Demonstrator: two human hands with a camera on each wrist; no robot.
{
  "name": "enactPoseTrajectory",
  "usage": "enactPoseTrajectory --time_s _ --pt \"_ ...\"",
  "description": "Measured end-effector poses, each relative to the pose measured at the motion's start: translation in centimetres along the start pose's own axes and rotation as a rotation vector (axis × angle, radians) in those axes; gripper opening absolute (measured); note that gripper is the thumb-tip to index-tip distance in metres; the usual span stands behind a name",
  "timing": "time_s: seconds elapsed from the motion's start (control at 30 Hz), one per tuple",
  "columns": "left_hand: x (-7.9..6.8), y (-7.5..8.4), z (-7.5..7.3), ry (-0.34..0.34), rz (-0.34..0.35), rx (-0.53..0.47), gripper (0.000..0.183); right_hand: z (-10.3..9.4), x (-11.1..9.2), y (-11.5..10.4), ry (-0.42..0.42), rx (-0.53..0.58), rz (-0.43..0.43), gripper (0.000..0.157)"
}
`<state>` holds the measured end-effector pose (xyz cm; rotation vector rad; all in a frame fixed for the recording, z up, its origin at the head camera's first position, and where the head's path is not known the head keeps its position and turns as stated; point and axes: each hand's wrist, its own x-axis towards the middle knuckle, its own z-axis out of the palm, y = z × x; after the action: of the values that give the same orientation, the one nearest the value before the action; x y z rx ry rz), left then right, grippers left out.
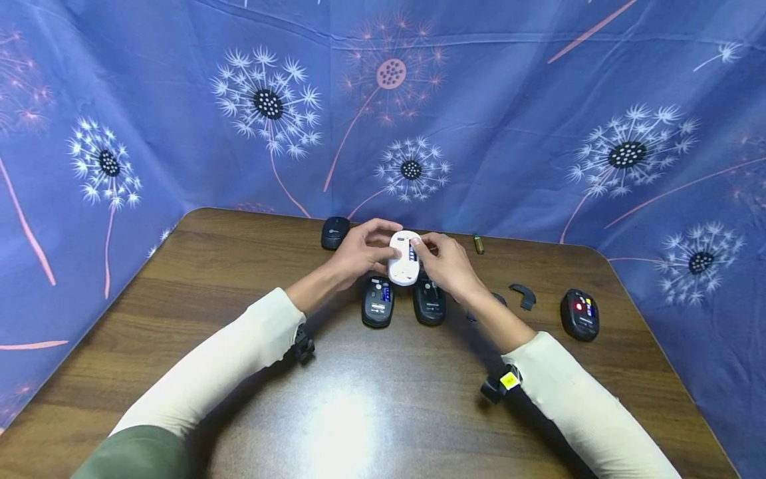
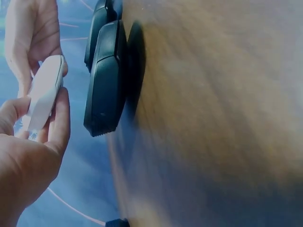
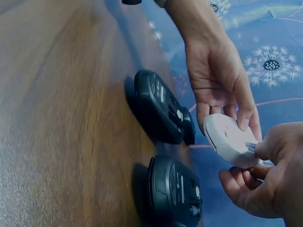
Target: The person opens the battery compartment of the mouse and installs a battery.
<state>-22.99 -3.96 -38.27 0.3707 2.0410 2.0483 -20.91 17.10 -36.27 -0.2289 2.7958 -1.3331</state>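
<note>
A white computer mouse (image 1: 403,269) is held up above the table with its underside and battery slot facing up. My left hand (image 1: 360,251) grips its left side, thumb on the underside and fingers beneath, as the left wrist view also shows the white mouse (image 2: 45,92). On the other side, my right hand (image 1: 445,263) has its thumb at the battery slot and its fingers curled by the edge; the right wrist view shows this thumb (image 3: 266,147) at the slot. Two black mice, a left one (image 1: 378,303) and a right one (image 1: 429,303), lie upside down just below the hands.
Behind the left hand sits another black mouse (image 1: 335,233). A small battery (image 1: 479,244) lies near the back edge. Toward the right are a curved black cover (image 1: 524,296) and an overturned black mouse (image 1: 580,315) with a red light. A dark piece is partly hidden by my right forearm.
</note>
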Motion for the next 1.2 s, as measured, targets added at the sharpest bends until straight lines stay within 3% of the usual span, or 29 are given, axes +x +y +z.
enactPoseTrajectory --time_s 0.23,0.6,1.2 --pt "-1.0 -0.3 -1.1 0.097 -0.072 -0.011 0.049 0.5 -0.5 -1.0 -0.066 0.270 0.074 0.041" --pt "-3.0 0.1 -2.7 0.185 -0.111 -0.003 0.046 2.2 -1.3 -3.2 -0.141 0.376 0.094 0.050" --pt "-6.2 0.5 -6.6 0.203 -0.147 0.092 0.050 6.2 -2.7 -6.1 -0.228 0.453 0.124 0.069"
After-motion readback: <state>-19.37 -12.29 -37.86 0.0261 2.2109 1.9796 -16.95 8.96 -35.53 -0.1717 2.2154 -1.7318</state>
